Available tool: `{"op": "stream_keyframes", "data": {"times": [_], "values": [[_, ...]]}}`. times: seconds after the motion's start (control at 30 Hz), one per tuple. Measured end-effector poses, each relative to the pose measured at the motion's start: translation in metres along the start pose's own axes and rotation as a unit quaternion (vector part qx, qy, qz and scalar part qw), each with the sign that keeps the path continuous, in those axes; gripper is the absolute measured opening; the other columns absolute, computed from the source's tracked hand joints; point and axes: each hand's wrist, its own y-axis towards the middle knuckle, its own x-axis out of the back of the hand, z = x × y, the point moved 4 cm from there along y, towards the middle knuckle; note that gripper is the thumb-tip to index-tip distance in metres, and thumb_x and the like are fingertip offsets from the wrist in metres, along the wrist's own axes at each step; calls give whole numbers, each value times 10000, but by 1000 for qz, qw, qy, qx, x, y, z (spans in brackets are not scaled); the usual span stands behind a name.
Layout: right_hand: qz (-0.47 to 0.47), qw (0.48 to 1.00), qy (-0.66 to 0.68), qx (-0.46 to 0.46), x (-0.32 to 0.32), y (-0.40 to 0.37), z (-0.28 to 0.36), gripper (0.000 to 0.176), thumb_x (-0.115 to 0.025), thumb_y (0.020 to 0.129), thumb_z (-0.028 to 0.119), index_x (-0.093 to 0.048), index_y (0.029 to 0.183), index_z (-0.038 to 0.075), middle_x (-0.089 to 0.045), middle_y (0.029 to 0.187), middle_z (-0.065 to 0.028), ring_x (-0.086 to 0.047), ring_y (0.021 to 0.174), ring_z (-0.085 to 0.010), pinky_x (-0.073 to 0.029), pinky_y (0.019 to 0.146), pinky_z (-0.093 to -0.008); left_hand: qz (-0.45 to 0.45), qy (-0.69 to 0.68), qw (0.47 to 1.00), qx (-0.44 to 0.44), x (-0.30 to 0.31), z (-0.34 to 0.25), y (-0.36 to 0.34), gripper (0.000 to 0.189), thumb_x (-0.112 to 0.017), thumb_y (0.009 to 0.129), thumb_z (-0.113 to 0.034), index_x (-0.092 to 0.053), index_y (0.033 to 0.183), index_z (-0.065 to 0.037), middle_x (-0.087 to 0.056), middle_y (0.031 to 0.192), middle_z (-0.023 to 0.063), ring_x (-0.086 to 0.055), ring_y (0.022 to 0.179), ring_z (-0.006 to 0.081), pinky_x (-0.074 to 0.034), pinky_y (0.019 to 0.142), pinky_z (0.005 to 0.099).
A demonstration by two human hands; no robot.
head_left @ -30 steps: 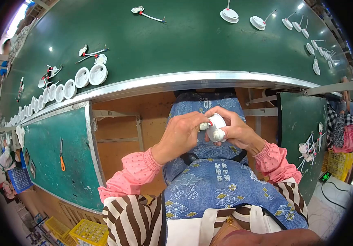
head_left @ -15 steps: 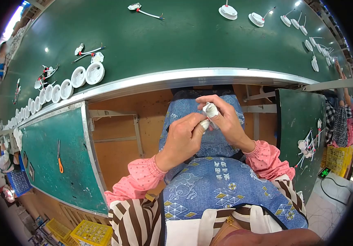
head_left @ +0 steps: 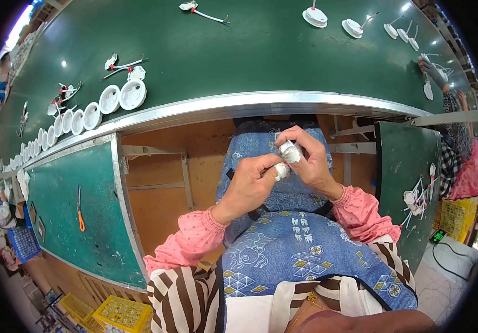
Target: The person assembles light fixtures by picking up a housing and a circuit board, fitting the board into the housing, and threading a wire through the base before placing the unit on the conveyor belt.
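Note:
Above my lap, in the head view, both my hands are brought together with bent fingers. My right hand (head_left: 310,161) is closed, with a crumpled white wrap (head_left: 290,151) at its thumb and fingertips. Just below and to the left, my left hand (head_left: 251,180) is closed in a pinch, its fingertips close against the right hand. Another white wrap (head_left: 281,171) shows at the left thumb tip. I cannot tell what, if anything, lies hidden between the left fingertips. A blue patterned apron (head_left: 272,250) spreads under my hands.
White round housings (head_left: 133,94) line the green table's (head_left: 239,55) left front edge, beside small wired boards (head_left: 136,72). Wired white lamps (head_left: 315,18) stand farther right. Orange-handled scissors (head_left: 81,222) lie on the left side table. A co-worker's gloved hand (head_left: 432,71) reaches among lamps.
My right hand has tilted, turning the white wrap's end more toward me; the left has shifted slightly right. A co-worker's gloved hand has come in over the lamps at the right.

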Motion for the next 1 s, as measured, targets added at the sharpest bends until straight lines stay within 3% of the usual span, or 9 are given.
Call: {"op": "stream_keyframes", "data": {"times": [0.1,0.2,0.27,0.37,0.47,0.6,0.8,0.87,1.0], "values": [[13,991,91,-96,-4,-3,-2,281,-634,995,303,-635,1068,32,-609,907,-22,-585,765,-79,-474,651,-245,-12,26,1000,-12,2,-4,3,163,-610,977,-99,-724,990,17,-699,839,6,-588,777,67,-487,702,251],[36,979,125,-159,-7,-2,-8,301,-621,1012,328,-631,1074,33,-602,886,-4,-566,752,-57,-464,639,-229,14,34,999,26,7,2,6,173,-609,977,-110,-727,992,16,-710,860,10,-577,756,67,-476,683,254],[51,971,127,-194,-11,-1,-10,372,-616,1005,386,-623,1083,22,-612,905,-18,-574,797,-80,-467,689,-248,5,0,1000,18,10,3,6,172,-605,962,-114,-724,964,9,-644,753,-4,-526,674,63,-430,608,261],[19,978,111,-175,-12,-2,-7,246,-631,1003,276,-636,1054,35,-592,839,5,-548,746,-59,-461,637,-243,5,-36,998,52,8,6,4,170,-610,952,-125,-722,922,-1,-570,680,-38,-467,624,45,-369,556,251],[2,994,7,-105,-9,2,-13,212,-626,986,229,-638,1035,23,-595,839,-5,-550,763,-76,-460,663,-257,5,-95,990,102,7,3,-1,173,-627,957,-129,-723,899,3,-525,672,-61,-407,613,23,-300,542,223],[-12,995,43,-90,-10,-1,-14,178,-612,966,180,-639,1021,14,-601,842,-16,-546,750,-90,-449,660,-260,33,-143,982,114,10,8,6,169,-635,958,-122,-719,886,5,-490,650,-75,-370,593,18,-266,532,211],[20,972,126,-196,-14,-5,-33,246,-554,1001,248,-631,979,15,-619,809,-29,-576,680,-92,-444,579,-257,36,-147,981,124,12,12,10,164,-625,960,-111,-719,881,-1,-531,691,-68,-396,610,25,-300,547,208],[30,959,165,-228,-20,-9,-42,344,-513,1033,345,-622,972,25,-623,783,-40,-599,616,-106,-456,524,-254,43,-53,994,88,16,19,17,167,-620,960,-113,-719,897,6,-586,701,-29,-460,614,61,-362,566,243],[9,864,288,-413,-24,-8,-46,390,-494,1021,404,-607,957,37,-641,783,-89,-613,567,-161,-398,405,-273,65,157,985,13,24,-5,34,167,-598,951,-102,-711,937,20,-678,745,82,-574,639,153,-461,622,332]]}}
